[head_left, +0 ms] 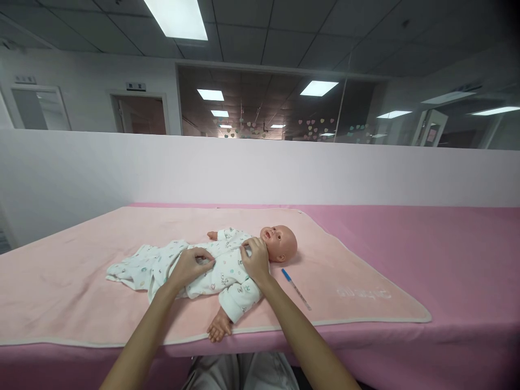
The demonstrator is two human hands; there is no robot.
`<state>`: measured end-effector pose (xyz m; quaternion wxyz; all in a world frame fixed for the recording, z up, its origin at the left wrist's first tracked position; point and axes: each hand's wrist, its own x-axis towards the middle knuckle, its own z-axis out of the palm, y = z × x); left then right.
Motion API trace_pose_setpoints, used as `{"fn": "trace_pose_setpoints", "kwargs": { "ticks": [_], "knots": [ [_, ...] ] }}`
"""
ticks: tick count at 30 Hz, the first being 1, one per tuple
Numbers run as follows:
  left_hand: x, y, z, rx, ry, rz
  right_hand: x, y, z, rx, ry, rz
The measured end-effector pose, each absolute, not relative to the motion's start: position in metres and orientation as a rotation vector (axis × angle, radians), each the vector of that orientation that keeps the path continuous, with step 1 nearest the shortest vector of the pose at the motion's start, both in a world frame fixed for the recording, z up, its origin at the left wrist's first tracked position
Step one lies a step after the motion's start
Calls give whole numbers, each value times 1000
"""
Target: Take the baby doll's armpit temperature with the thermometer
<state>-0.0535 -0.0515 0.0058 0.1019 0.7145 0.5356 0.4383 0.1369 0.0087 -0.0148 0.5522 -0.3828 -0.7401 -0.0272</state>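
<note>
A baby doll (284, 244) lies on its back, its head towards the right. It wears a white romper (227, 271) with a small coloured print. My left hand (193, 265) is over the romper's belly, thumb and fingertips pinched together on the front of the cloth. Near the doll's neck, my right hand (255, 257) pinches the upper chest of the romper and hides part of the collar. One doll hand (220, 325) sticks out of the near sleeve, the other (212, 235) out of the far sleeve. The romper's legs lie flat to the left.
Under the doll is a peach blanket (365, 265) with a pale edge, spread over a pink table cover (459, 260). A blue-capped thermometer-like stick (296, 288) lies right of my right forearm. Behind the table stands a low white partition (260, 170).
</note>
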Motion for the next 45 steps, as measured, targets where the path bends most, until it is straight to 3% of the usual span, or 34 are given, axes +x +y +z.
{"fn": "trace_pose_setpoints", "kwargs": {
  "ticks": [26,34,39,45],
  "knots": [
    [-50,-54,11,2021,1612,1342,137,6,-12,-976,-1801,-106],
    [-24,-10,49,1920,1493,1587,166,-40,2,-992,-1791,-230],
    [11,24,36,2209,1445,1362,226,-74,-20,-1377,-1579,-186],
    [11,30,8,2120,1281,1038,282,-86,-68,-1710,-1601,-298]
  ]
}}
